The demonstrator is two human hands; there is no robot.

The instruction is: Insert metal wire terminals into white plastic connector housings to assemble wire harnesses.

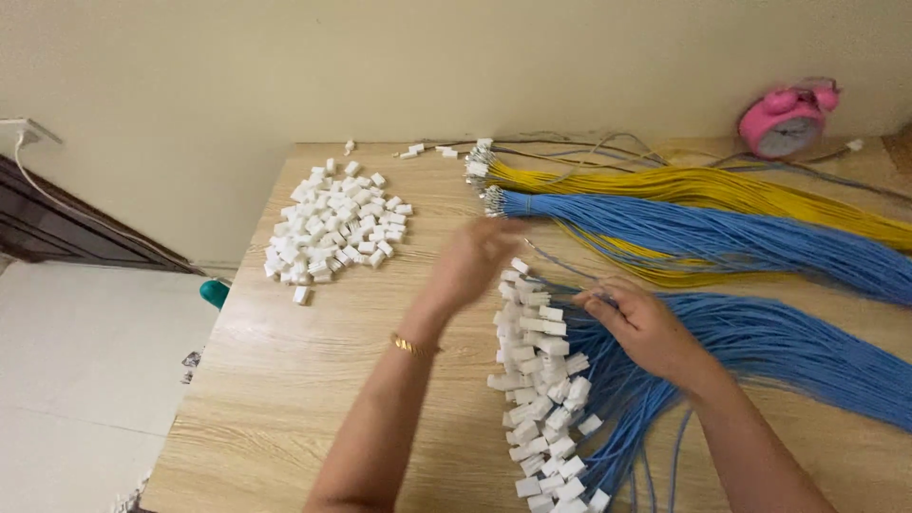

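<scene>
Right hand clenched in a grip on blue wires fitted with white connectors near the worktop front edge, left hand blurred, grip not discernible, loose white connectors heaped toward the back left corner, yellow wires laid along the back edge.

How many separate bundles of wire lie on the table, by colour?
3: a yellow bundle farthest back, a blue bundle lying over it, and a nearer blue bundle with white connectors under the right hand. Loose strands may hide behind.
</scene>
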